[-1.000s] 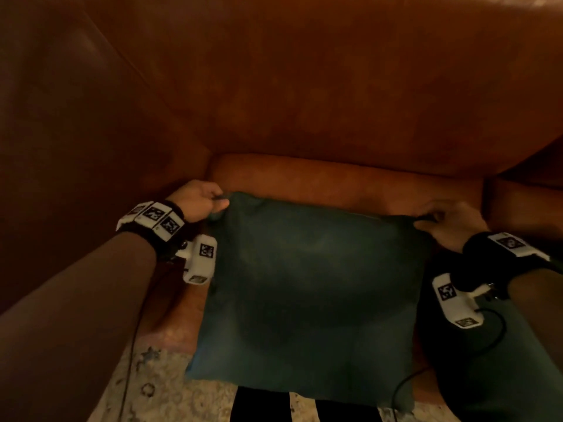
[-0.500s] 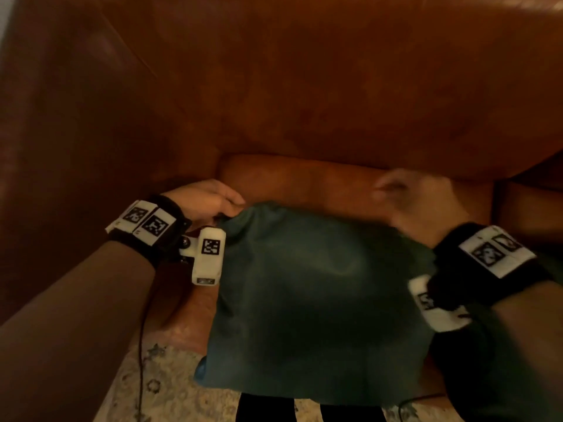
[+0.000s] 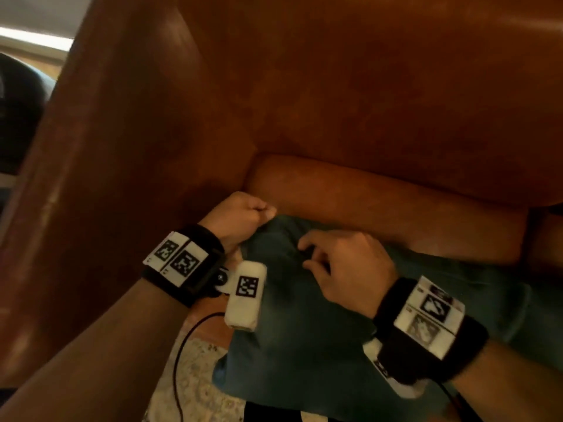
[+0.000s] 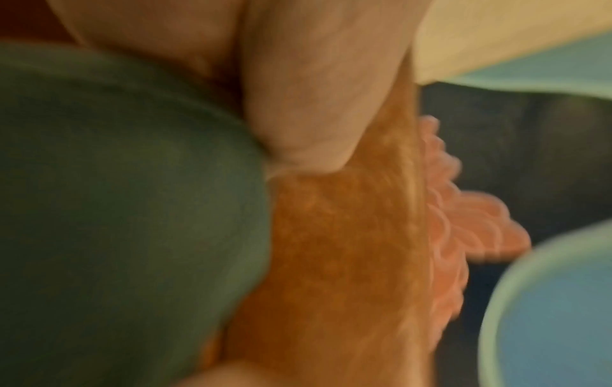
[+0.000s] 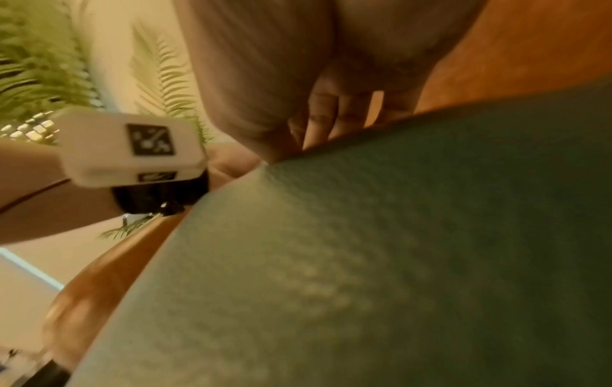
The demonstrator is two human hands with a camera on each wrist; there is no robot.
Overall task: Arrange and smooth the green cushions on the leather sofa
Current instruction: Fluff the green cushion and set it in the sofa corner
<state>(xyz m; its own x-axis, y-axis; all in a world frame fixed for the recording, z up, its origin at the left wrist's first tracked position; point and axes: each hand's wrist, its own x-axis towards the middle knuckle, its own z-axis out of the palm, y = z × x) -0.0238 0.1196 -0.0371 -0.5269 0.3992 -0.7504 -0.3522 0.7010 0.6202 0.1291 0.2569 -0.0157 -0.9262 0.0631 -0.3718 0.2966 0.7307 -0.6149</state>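
A dark green cushion (image 3: 304,345) (image 4: 116,196) (image 5: 364,248) lies flat on the brown leather sofa seat (image 3: 380,202), its near edge hanging over the front. My left hand (image 3: 243,217) grips the cushion's far left corner in a fist, close to the armrest. My right hand (image 3: 335,263) lies on top of the cushion just right of that corner, with finger and thumb curled into the fabric. In the right wrist view its fingers (image 5: 318,120) dip behind the cushion's bulge. More green fabric (image 3: 511,318) shows under my right forearm.
The sofa's tall backrest (image 3: 365,86) and left armrest (image 3: 122,178) close in the corner. A pale patterned rug (image 3: 195,379) lies in front, with a black cable (image 3: 179,360) hanging from my left wrist. A fern (image 5: 39,65) stands beyond the armrest.
My right hand let go of the cushion's far right corner and swept left across it to beside my left hand. The left hand kept its grip on the far left corner.
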